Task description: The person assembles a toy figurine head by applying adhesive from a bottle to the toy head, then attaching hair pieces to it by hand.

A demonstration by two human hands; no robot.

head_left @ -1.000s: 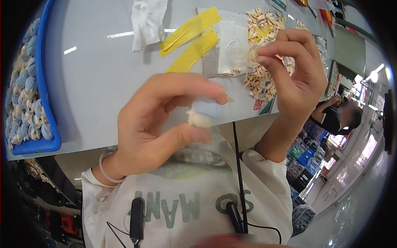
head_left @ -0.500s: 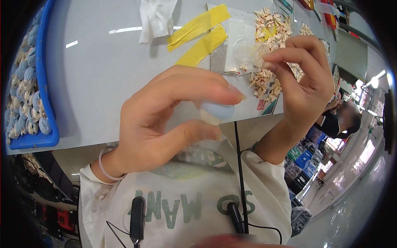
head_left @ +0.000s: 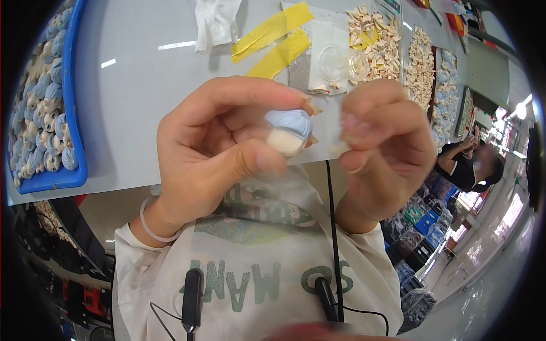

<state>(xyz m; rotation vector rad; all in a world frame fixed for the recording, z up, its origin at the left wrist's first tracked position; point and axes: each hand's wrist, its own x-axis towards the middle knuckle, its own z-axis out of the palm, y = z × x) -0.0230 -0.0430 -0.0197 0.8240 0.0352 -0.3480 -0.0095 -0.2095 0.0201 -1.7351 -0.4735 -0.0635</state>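
My left hand (head_left: pixel 219 145) holds a small figurine head (head_left: pixel 289 131) with a pale blue cap and a cream face, pinched between thumb and fingers just above the table's near edge. My right hand (head_left: pixel 384 145) is close beside it on the right, fingertips pinched together on a tiny cream piece (head_left: pixel 340 149) that I can barely make out. The two hands almost touch at the figurine head.
A blue tray (head_left: pixel 71 148) at the left holds several similar blue-capped heads. On the grey table (head_left: pixel 142 85) lie a crumpled white cloth (head_left: pixel 216 23), two yellow tape strips (head_left: pixel 273 40), a clear dish (head_left: pixel 341 59) and piles of small cream parts (head_left: pixel 381 40). Another person (head_left: pixel 472 165) sits at the far right.
My right hand came down from the pile of cream parts toward the figurine head. My left hand turned the head so its blue cap shows.
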